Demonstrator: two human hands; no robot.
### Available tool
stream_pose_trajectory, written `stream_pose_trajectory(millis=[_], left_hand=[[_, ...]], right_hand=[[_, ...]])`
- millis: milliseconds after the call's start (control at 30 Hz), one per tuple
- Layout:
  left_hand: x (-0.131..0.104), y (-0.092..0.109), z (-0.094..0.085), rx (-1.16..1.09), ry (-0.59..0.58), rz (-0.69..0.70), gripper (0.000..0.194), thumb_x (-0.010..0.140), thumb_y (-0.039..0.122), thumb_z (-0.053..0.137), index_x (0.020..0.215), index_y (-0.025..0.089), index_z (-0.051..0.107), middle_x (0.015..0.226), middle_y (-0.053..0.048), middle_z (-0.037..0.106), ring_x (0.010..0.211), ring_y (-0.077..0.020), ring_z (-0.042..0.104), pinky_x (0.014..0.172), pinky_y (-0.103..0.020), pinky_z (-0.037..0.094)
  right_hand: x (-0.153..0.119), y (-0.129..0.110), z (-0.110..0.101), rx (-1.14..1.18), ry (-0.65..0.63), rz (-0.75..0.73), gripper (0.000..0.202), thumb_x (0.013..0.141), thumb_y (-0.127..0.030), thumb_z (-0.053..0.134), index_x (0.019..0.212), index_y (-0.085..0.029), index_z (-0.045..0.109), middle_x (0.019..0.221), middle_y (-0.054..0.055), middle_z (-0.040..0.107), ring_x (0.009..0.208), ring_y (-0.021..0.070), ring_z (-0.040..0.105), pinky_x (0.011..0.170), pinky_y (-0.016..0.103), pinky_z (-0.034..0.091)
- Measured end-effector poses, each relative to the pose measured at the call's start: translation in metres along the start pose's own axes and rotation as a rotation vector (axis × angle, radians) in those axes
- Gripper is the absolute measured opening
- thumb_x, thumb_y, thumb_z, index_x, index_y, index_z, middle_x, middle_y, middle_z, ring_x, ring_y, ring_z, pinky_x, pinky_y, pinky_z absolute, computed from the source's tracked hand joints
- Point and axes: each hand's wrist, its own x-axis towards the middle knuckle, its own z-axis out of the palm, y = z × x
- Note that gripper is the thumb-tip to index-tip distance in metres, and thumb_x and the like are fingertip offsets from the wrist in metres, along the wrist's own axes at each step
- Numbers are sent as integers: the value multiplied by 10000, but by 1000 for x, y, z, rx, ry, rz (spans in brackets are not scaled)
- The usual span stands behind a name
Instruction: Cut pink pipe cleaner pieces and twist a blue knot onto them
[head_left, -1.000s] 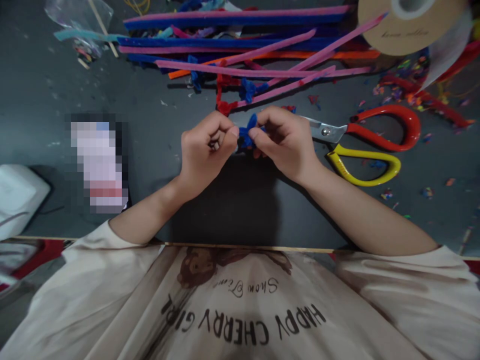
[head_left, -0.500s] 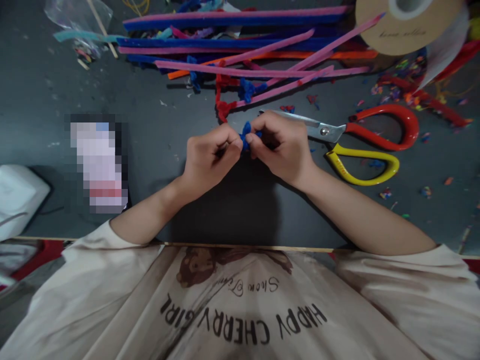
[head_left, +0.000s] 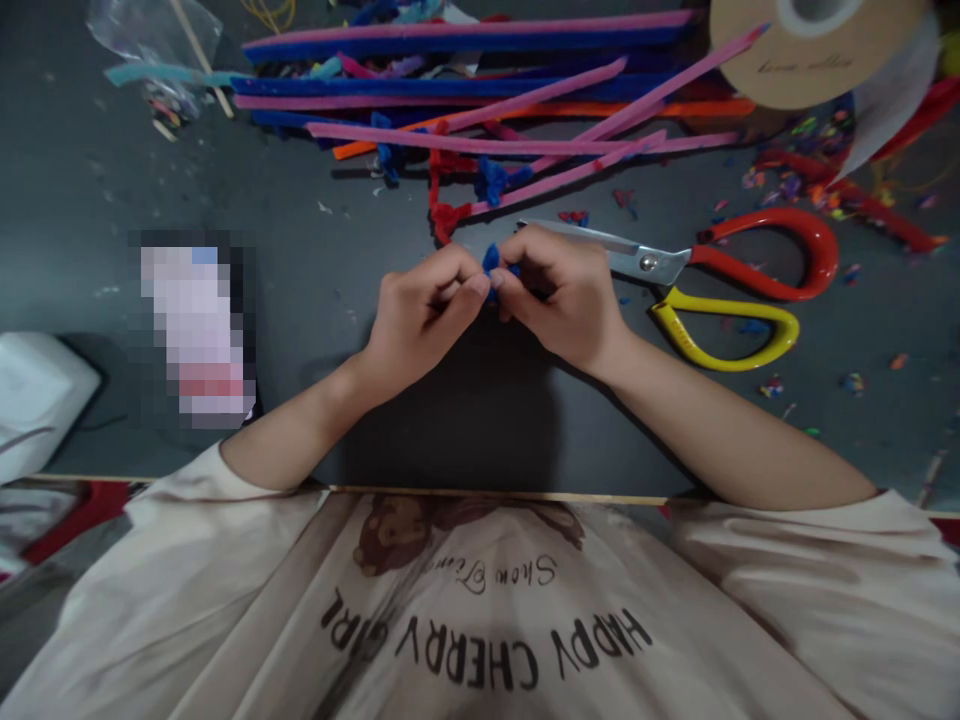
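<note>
The table (head_left: 304, 235) carries fuzzy stems (head_left: 465, 146) at the far side. To the right, the scissors (head_left: 649, 263) lie with their blades partly hidden by the right hand (head_left: 574, 300). Near the middle, that hand and the left hand (head_left: 420, 315) pinch the small blue piece (head_left: 491, 258) between closed thumbs and forefingers. The step looks like fine shaping or twisting; the next move seems to call for light, close pinches that leave its loops uncrushed. Its underside cannot be seen.
</note>
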Motion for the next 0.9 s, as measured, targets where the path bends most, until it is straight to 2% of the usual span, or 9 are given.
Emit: stream_pose_trajectory(millis=[267, 433, 567, 733, 800, 900], left_hand=[[2, 3, -2, -118, -64, -78, 291, 911, 329, 420, 690, 156, 496, 455, 70, 375, 368, -5, 320, 374, -140, 252], [3, 3, -4, -119, -100, -34, 274, 908, 284, 430, 680, 149, 497, 467, 66, 393, 373, -1, 330, 375, -136, 262], [3, 2, -2, -112, -38, -38, 264, 905, 298, 439, 698, 154, 517, 477, 66, 386, 369, -3, 325, 377, -153, 264], [3, 0, 1, -108, 82, -36, 212, 903, 294, 450, 761, 177, 554, 482, 72, 405, 376, -7, 384, 428, -163, 332], [3, -1, 1, -80, 70, -40, 218, 902, 304, 451, 757, 180, 557, 481, 71, 409, 383, -11, 393, 434, -170, 336], [3, -2, 1, -20, 37, -64, 233, 890, 346, 469, 746, 180, 548, 486, 72, 412, 380, -13, 376, 425, -181, 317]], right_hand=[[-1, -1, -1, -20, -49, 4, 128, 864, -233, 502, 748, -187, 475, 579, -50, 439, 518, 56, 440, 499, 210, 340], [0, -1, -2, -50, -52, -30, 134, 861, -229, 510, 735, -186, 494, 583, -49, 462, 505, 52, 452, 490, 213, 346], [2, -2, 0, 41, 16, 42, 134, 876, -302, 511, 791, -201, 537, 600, -49, 510, 485, 46, 486, 476, 205, 387], [5, -1, 0, 349, 125, 109, 173, 837, -387, 570, 930, -242, 552, 638, -74, 565, 464, 19, 494, 431, 161, 390], [6, -1, 0, 401, 122, 109, 186, 815, -395, 595, 917, -243, 563, 616, -82, 555, 471, 15, 507, 426, 147, 383], [7, -2, 0, 362, 125, 128, 199, 806, -418, 596, 841, -223, 575, 574, -81, 516, 456, 12, 494, 423, 148, 375]])
